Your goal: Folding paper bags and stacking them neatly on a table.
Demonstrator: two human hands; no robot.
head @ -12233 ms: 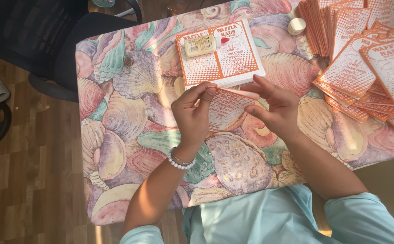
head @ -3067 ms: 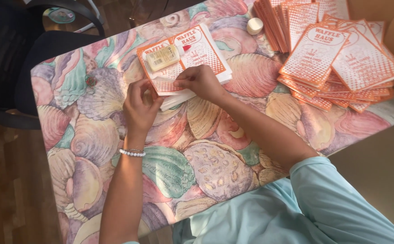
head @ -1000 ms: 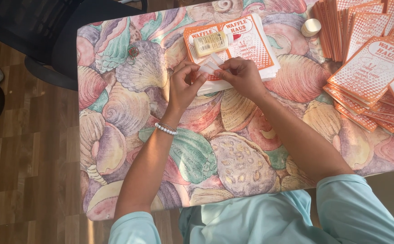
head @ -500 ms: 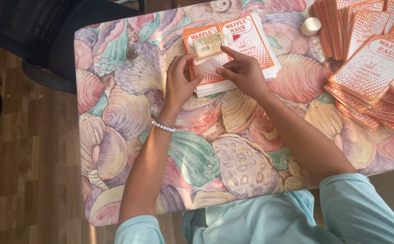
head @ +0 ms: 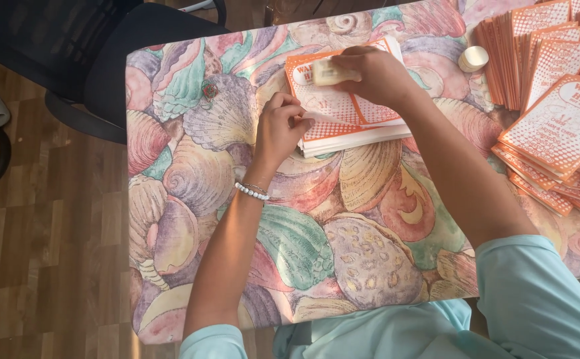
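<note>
Right hand has moved from the near edge of the orange card stack to its far edge, now closing on the small pale block; left hand has shifted to the stack's left edge.

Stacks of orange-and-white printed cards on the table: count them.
2. One neat stack lies under both hands at the table's far middle; one big fanned heap covers the right end. It runs past the frame edge, so more may be hidden.

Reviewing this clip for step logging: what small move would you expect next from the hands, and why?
Probably the right hand lifts the small pale block clear, since it grips it over the orange-and-white stack while the left hand pinches the top sheet's edge.
</note>
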